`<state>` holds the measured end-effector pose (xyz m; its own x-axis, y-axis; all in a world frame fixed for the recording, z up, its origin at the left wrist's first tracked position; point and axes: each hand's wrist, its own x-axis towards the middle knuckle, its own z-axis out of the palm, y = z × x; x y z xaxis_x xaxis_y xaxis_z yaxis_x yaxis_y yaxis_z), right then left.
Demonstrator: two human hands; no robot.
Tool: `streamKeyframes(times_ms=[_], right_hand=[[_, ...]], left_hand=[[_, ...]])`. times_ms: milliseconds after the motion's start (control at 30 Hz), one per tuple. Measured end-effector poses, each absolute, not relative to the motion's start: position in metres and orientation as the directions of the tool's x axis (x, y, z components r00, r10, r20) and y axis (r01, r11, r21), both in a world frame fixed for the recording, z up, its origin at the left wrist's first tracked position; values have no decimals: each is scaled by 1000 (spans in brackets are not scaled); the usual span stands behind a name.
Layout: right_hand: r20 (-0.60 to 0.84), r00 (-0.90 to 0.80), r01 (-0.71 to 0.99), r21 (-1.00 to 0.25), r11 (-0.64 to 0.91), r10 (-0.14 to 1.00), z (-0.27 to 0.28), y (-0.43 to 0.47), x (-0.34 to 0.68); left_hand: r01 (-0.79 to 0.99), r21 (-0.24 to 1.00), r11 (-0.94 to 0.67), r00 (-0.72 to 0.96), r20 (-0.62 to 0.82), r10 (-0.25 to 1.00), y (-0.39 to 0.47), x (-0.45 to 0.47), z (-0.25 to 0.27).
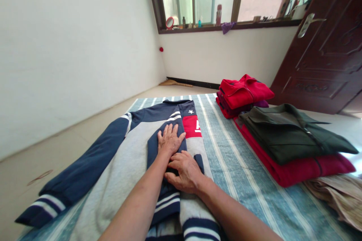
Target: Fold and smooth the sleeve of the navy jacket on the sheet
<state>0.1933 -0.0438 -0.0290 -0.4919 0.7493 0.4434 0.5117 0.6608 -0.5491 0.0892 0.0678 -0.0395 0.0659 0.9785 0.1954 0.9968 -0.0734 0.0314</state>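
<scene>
A grey and navy jacket (118, 162) with a red panel and white stripes lies spread on a striped blue sheet (220, 150). Its right side is folded inward, and that navy sleeve is bent down over the body. On the folded sleeve my left hand (169, 139) rests flat with its fingers apart. Just below it, my right hand (186, 171) lies on the same sleeve, fingers loosely spread and slightly curved. The other navy sleeve (85, 169) stretches out toward the lower left. My forearms hide part of the jacket's lower body.
Folded red clothes (244, 90) are stacked at the sheet's far right. Nearer, a dark green jacket (294, 131) lies on a red garment (308, 169), beside beige cloth (336, 196). A white wall (70, 45) stands left; a brown door (325, 52) stands right.
</scene>
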Motion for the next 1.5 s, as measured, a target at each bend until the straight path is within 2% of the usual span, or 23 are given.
streamKeyframes(times_ms=[733, 900, 1200, 1500], right_hand=[[435, -502, 507, -553, 662, 748, -29, -43, 193], [417, -488, 494, -592, 637, 766, -32, -46, 193], [390, -491, 432, -668, 606, 779, -39, -51, 194], [372, -497, 444, -667, 599, 784, -36, -52, 195]], left_hand=[[996, 39, -75, 65, 210, 976, 70, 88, -44], [993, 85, -81, 64, 185, 981, 66, 89, -42], [995, 72, -74, 63, 151, 987, 57, 89, -46], [995, 71, -70, 58, 158, 986, 57, 90, -46]])
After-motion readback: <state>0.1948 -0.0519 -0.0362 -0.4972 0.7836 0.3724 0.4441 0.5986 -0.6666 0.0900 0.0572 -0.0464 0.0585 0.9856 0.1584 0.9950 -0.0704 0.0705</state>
